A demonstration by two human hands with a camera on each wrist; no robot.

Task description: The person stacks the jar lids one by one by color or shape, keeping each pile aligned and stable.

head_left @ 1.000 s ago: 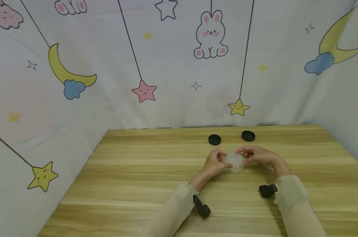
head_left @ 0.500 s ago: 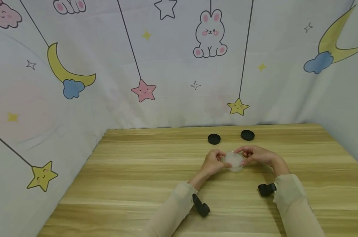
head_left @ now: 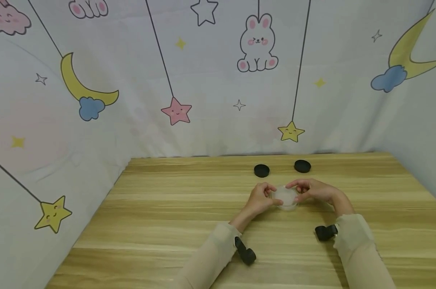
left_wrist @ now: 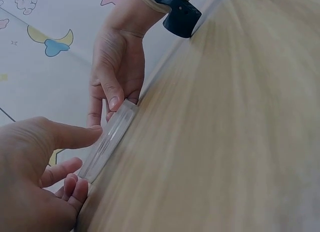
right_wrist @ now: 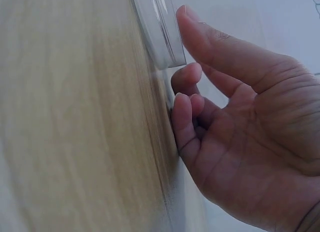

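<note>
A clear, round, shallow container [head_left: 285, 196] is on the wooden table between the two hands; the left wrist view shows the clear container [left_wrist: 111, 142] edge-on. The left hand [head_left: 262, 198] grips its left side, thumb on the near part of the rim. In the right wrist view the clear container [right_wrist: 159, 30] meets the thumb and a fingertip of the right hand [right_wrist: 250, 107]. From the right, the right hand [head_left: 317, 190] pinches the rim between thumb and index finger. Its other fingers are curled beneath.
Two round black shallow pieces, a left one [head_left: 262, 170] and a right one [head_left: 302, 166], lie behind the hands on the wooden table [head_left: 167, 228]. A patterned white cloth [head_left: 218, 80] hangs behind and beside the table. Black straps with small devices are on both sleeves.
The view has shifted very slightly. Both hands keep the same hold on the clear container, and the black pieces have not moved on the table.
</note>
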